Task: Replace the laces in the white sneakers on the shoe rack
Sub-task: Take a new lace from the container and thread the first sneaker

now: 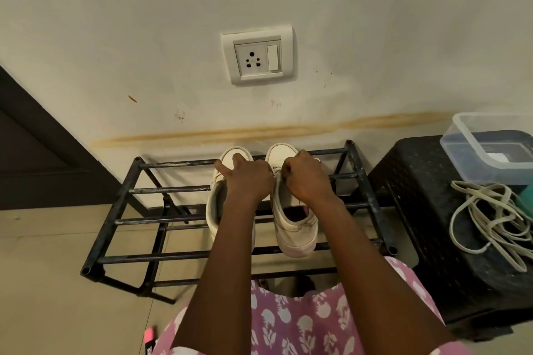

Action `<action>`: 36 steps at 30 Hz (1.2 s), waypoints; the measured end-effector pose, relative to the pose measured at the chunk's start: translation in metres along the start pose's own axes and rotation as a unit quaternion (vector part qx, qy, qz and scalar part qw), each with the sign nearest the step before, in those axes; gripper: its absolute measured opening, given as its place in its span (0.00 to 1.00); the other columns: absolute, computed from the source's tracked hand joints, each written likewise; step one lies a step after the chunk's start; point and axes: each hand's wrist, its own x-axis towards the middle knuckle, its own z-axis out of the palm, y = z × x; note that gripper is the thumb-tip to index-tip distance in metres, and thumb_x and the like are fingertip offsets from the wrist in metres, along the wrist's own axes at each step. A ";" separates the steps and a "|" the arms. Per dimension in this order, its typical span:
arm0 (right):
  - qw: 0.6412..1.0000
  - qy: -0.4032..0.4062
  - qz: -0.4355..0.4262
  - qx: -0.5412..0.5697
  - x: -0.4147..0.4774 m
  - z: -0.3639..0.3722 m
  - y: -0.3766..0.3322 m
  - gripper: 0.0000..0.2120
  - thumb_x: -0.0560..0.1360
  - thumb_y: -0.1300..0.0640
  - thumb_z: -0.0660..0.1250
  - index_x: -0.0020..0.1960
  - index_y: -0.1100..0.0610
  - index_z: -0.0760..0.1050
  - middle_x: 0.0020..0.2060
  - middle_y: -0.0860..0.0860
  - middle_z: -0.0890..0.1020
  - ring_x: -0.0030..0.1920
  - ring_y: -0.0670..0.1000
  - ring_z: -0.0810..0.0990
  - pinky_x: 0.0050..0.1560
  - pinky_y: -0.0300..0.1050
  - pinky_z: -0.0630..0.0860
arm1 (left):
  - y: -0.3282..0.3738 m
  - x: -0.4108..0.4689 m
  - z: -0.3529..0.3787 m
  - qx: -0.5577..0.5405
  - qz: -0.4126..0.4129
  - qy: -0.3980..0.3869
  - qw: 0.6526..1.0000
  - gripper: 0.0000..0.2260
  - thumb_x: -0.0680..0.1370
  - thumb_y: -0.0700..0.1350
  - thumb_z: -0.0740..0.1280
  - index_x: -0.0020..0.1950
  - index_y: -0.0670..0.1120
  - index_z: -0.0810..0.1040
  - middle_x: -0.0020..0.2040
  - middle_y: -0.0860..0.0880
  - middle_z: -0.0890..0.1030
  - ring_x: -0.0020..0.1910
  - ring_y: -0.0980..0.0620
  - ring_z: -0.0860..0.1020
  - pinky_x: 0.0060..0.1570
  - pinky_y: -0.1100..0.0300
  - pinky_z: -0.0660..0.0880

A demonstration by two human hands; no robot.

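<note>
Two white sneakers stand side by side on the top bars of a black metal shoe rack (161, 257), toes toward the wall. My left hand (245, 179) lies over the front of the left sneaker (214, 210), its fingers curled round the lace area and the thumb out to the left. My right hand (305, 179) grips the front of the right sneaker (294, 232), with the fingers curled tight at the eyelets. What the fingertips hold is hidden under the hand. A loose pile of cream laces (490, 225) lies on the black stool (418, 199) to the right.
A clear plastic container (490, 150) sits on the back of the stool. A wall socket (258, 56) is on the wall above the rack. A dark door (34, 153) is at the left. A pink object (148, 337) lies on the tiled floor by my patterned pink skirt.
</note>
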 end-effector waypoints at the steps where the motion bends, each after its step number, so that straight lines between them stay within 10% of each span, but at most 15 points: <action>1: 1.000 -0.008 0.006 -0.005 0.000 0.000 0.000 0.13 0.78 0.60 0.59 0.60 0.59 0.76 0.61 0.59 0.71 0.60 0.61 0.72 0.58 0.53 0.72 | 0.000 0.001 0.000 0.001 -0.001 -0.012 1.000 0.13 0.80 0.45 0.54 0.57 0.48 0.77 0.59 0.45 0.76 0.68 0.42 0.60 0.65 0.31 0.43; 12: 0.968 0.027 0.084 0.233 0.002 0.002 0.010 0.09 0.76 0.64 0.61 0.55 0.59 0.75 0.58 0.56 0.72 0.58 0.56 0.73 0.58 0.48 0.71 | -0.006 0.008 0.003 -0.020 -0.038 -0.052 0.998 0.14 0.80 0.46 0.53 0.58 0.49 0.76 0.61 0.47 0.76 0.70 0.40 0.58 0.65 0.31 0.43; 17: 0.906 0.095 0.160 0.381 -0.002 -0.004 0.015 0.10 0.78 0.62 0.60 0.54 0.62 0.78 0.50 0.55 0.80 0.46 0.49 0.75 0.38 0.38 0.69 | -0.005 0.002 0.000 0.000 -0.035 -0.059 0.998 0.14 0.81 0.48 0.54 0.59 0.48 0.75 0.62 0.46 0.75 0.71 0.40 0.57 0.66 0.31 0.43; 25: 0.930 0.051 0.200 0.304 -0.007 -0.007 0.052 0.10 0.76 0.66 0.63 0.54 0.62 0.81 0.55 0.56 0.82 0.57 0.53 0.78 0.58 0.44 0.71 | -0.009 0.004 -0.001 -0.042 -0.019 -0.055 0.997 0.17 0.81 0.57 0.51 0.60 0.54 0.76 0.64 0.49 0.74 0.72 0.40 0.56 0.64 0.30 0.41; 31: 0.904 0.026 0.179 0.387 -0.006 0.006 0.047 0.10 0.75 0.69 0.63 0.50 0.63 0.81 0.47 0.56 0.83 0.44 0.49 0.79 0.44 0.36 0.74 | -0.011 0.004 0.000 -0.077 -0.014 -0.043 0.996 0.13 0.80 0.56 0.56 0.59 0.58 0.76 0.65 0.49 0.73 0.73 0.42 0.54 0.65 0.31 0.40; 36: 0.951 0.012 0.177 0.254 -0.003 0.008 0.046 0.10 0.76 0.67 0.60 0.39 0.56 0.74 0.44 0.55 0.80 0.47 0.52 0.76 0.52 0.49 0.75 | -0.007 0.001 0.000 -0.070 -0.019 -0.031 0.997 0.14 0.80 0.53 0.55 0.57 0.54 0.77 0.63 0.48 0.74 0.72 0.43 0.56 0.65 0.31 0.40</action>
